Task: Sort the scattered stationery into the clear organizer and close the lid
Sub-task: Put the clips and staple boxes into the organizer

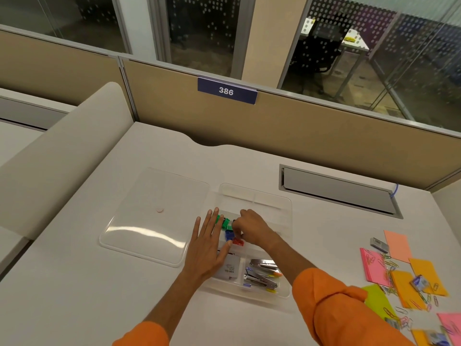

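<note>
The clear organizer [284, 211] lies open on the white desk, with its clear lid [154, 216] flat to its left. My left hand [208, 243] rests flat with straight fingers on the organizer's left edge. My right hand [250, 227] is curled over the middle compartment among green binder clips [225, 223], blue binder clips [229, 234] and a red binder clip [238, 242]; what its fingertips pinch is hidden. A white staple box [230, 268] and silver staplers [262, 273] lie in the near compartments.
Pink, orange and green sticky-note pads [404, 278], several coloured paper clips [391, 265] and small staple boxes [379, 244] are scattered at the right. A grey cable hatch [339, 191] sits behind the organizer. A beige partition [274, 126] bounds the desk's far edge.
</note>
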The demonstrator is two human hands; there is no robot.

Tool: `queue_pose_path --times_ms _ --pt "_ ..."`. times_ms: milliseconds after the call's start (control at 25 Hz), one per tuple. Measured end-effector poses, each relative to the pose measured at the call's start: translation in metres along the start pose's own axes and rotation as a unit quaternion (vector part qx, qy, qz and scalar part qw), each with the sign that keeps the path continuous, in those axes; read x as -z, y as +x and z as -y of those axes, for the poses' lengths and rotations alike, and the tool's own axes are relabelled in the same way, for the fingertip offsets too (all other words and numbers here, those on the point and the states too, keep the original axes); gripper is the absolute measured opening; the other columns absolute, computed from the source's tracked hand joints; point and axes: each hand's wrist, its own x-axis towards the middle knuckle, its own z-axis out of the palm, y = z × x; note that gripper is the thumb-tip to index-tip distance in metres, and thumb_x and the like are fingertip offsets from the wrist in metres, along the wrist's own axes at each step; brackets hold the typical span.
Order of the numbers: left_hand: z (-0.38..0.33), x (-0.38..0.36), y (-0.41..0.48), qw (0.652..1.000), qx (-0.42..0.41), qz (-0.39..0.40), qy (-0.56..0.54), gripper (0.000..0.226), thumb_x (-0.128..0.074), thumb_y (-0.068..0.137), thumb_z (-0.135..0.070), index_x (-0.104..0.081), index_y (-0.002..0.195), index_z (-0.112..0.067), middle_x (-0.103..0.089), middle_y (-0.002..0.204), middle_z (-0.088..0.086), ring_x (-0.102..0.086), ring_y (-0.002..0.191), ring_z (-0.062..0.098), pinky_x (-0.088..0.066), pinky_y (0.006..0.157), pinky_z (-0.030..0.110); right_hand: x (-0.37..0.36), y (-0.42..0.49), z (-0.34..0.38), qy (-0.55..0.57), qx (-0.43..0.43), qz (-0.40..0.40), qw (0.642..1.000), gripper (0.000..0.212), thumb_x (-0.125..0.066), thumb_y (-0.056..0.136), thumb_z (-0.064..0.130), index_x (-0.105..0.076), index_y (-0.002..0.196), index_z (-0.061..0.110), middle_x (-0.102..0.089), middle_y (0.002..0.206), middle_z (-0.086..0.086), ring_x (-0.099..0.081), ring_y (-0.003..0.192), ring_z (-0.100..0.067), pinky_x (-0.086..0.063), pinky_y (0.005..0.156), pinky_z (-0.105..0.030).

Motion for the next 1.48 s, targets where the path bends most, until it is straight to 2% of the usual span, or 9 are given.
queue_pose_path --times_ms 80,200,360,560,720,960,1080,1200,1480 --pt "0.000 -0.001 0.000 1.000 0.001 -0.001 -0.011 0.072 -0.021 0.097 -0.060 -0.012 0.156 -0.020 -0.002 0.165 0.000 0.001 0.151 0.016 -0.008 0.120 0.051 0.001 0.003 0.000 -0.023 0.026 0.012 0.999 0.011 -0.067 0.084 0.014 -0.070 0.095 0.013 -0.059 0.093 -0.012 -0.044 0.077 -0.021 -0.030 0.064 -0.031" --pt "0.001 -0.001 0.000 1.000 0.001 -0.005 -0.019 0.070 -0.025 0.097 -0.057 -0.013 0.156 -0.020 -0.003 0.165 0.000 0.000 0.151 0.016 -0.010 0.120 0.051 -0.001 0.008 0.000 -0.044 0.052 0.026 0.997 0.015 -0.066 0.084 0.011 -0.068 0.099 0.012 -0.061 0.092 -0.014 -0.051 0.076 -0.025 -0.032 0.062 -0.032" --pt "0.002 -0.002 0.000 1.000 0.005 -0.009 -0.026 0.069 -0.030 0.097 -0.052 -0.015 0.156 -0.020 -0.003 0.164 0.000 -0.001 0.151 0.014 -0.011 0.120 0.051 -0.004 0.013 0.000 -0.054 0.068 0.038 0.996 0.014 -0.066 0.087 0.019 -0.066 0.100 0.012 -0.061 0.089 -0.012 -0.046 0.070 -0.020 -0.033 0.061 -0.031" --pt "0.002 -0.004 -0.001 0.999 0.007 -0.017 -0.035 0.069 -0.031 0.097 -0.052 -0.017 0.155 -0.018 -0.006 0.164 0.001 -0.003 0.151 0.014 -0.011 0.120 0.050 -0.005 0.014 -0.002 -0.049 0.077 0.051 0.995 0.018 -0.065 0.088 0.018 -0.060 0.104 0.012 -0.059 0.091 -0.011 -0.046 0.072 -0.019 -0.039 0.062 -0.032" --pt "0.002 -0.003 -0.001 0.999 0.005 -0.021 -0.043 0.069 -0.030 0.096 -0.052 -0.018 0.155 -0.017 -0.009 0.164 0.002 -0.006 0.151 0.015 -0.012 0.120 0.050 -0.003 0.011 -0.003 -0.025 0.071 0.053 0.996 0.016 -0.064 0.087 0.014 -0.056 0.101 0.013 -0.057 0.091 -0.010 -0.045 0.074 -0.018 -0.036 0.063 -0.031" --pt "0.002 -0.003 0.000 0.999 0.007 -0.024 -0.036 0.069 -0.036 0.096 -0.050 -0.020 0.155 -0.018 -0.009 0.164 0.000 -0.004 0.151 0.015 -0.011 0.120 0.049 0.011 -0.006 -0.020 0.096 0.024 -0.003 0.995 0.024 -0.066 0.078 0.008 -0.052 0.094 0.018 -0.060 0.090 -0.003 -0.051 0.079 -0.018 -0.045 0.066 -0.033" --pt "-0.006 0.001 0.002 0.999 -0.010 -0.024 -0.029 0.068 -0.034 0.096 -0.049 -0.020 0.154 -0.016 -0.009 0.164 0.001 -0.004 0.151 0.015 -0.009 0.121 0.048 0.017 -0.023 -0.036 0.157 0.000 -0.041 0.987 0.027 -0.069 0.076 0.010 -0.051 0.091 0.022 -0.062 0.087 0.005 -0.051 0.079 -0.013 -0.045 0.065 -0.029" --pt "-0.023 0.001 0.007 0.999 -0.027 -0.022 -0.030 0.069 -0.028 0.097 -0.053 -0.021 0.154 -0.016 -0.012 0.164 0.003 -0.008 0.151 0.019 -0.007 0.122 0.046 0.022 -0.049 -0.056 0.200 -0.028 -0.082 0.976 0.027 -0.070 0.076 0.010 -0.052 0.090 0.023 -0.062 0.085 0.010 -0.049 0.078 -0.008 -0.044 0.066 -0.025" --pt "-0.085 -0.009 0.018 0.996 -0.083 -0.020 -0.014 0.067 -0.036 0.096 -0.047 -0.023 0.154 -0.016 -0.009 0.164 0.002 -0.004 0.151 0.017 -0.007 0.122 0.046 0.010 -0.137 -0.113 0.266 -0.131 -0.130 0.946 0.031 -0.075 0.076 0.015 -0.049 0.087 0.027 -0.064 0.085 0.011 -0.055 0.079 -0.009 -0.047 0.068 -0.026"
